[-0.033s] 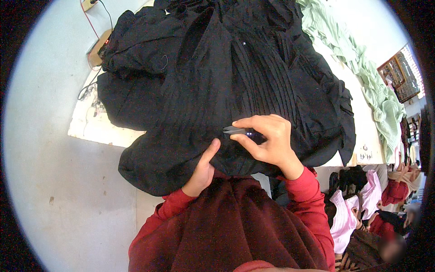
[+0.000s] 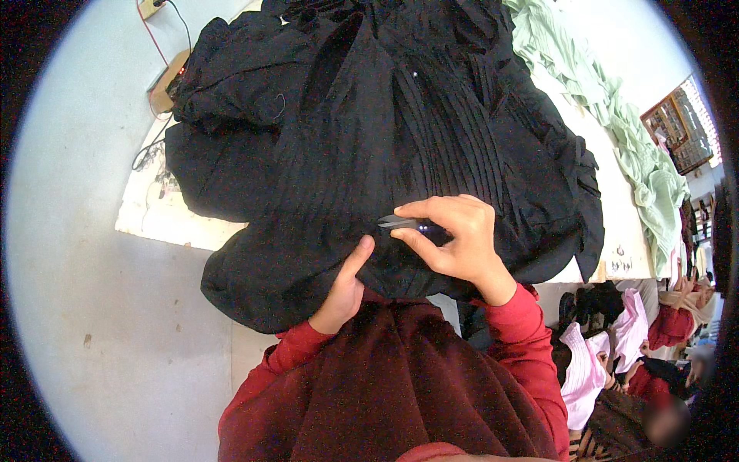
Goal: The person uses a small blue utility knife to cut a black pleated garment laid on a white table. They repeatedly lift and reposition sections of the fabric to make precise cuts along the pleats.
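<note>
A large black garment (image 2: 331, 146) with rows of narrow pleats lies heaped over the table, its near part hanging towards me. My left hand (image 2: 344, 289) grips its near edge, thumb on top and the other fingers hidden beneath the cloth. Between the thumb and fingers of my right hand (image 2: 462, 239) is a pair of small dark thread snips (image 2: 402, 222). The blades point left, just above the cloth and slightly beyond my left thumb. Whether they touch the fabric I cannot tell. A pale loose thread (image 2: 281, 105) shows on the garment's far left part.
Light green pleated cloth (image 2: 627, 138) runs along the right side of the pale table (image 2: 173, 219). At the table's left edge stands a brown box (image 2: 168, 85) with cables. Other people sit at the lower right, near pink cloth (image 2: 583, 369). A wall flanks the left side.
</note>
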`<state>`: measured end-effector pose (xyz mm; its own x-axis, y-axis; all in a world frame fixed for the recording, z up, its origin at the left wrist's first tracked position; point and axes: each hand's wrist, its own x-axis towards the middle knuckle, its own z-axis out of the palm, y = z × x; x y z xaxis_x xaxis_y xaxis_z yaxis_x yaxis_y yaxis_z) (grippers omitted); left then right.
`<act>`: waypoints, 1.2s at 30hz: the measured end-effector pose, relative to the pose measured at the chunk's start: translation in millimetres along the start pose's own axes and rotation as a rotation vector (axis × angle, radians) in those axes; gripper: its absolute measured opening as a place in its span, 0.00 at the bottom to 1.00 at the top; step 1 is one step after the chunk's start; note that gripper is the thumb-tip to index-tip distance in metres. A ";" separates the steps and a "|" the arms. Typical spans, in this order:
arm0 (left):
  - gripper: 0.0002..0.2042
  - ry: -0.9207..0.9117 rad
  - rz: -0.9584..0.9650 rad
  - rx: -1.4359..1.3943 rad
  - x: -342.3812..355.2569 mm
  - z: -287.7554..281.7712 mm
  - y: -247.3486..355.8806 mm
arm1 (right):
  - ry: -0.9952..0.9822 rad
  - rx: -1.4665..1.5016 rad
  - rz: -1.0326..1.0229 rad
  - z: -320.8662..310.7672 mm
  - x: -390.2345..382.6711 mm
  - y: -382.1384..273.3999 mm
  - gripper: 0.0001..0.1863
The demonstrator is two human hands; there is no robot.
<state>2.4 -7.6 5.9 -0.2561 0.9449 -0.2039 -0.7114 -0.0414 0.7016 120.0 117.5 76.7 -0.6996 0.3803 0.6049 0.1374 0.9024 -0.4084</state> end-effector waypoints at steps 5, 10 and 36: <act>0.21 0.015 -0.018 -0.010 2.4 5.8 4.6 | -0.021 -0.014 0.006 -0.6 4.3 1.2 0.10; 0.22 -0.068 -0.026 -0.006 5.1 0.9 1.4 | -0.055 -0.040 0.038 -3.7 4.6 -1.2 0.08; 0.29 0.093 0.142 0.376 148.5 -87.0 26.0 | 0.206 -0.241 0.442 78.8 36.4 169.2 0.19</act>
<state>-111.0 103.4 -65.6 -0.4045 0.9044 -0.1360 -0.3802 -0.0310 0.9244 62.6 268.1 -24.3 -0.3901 0.7438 0.5428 0.5608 0.6594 -0.5006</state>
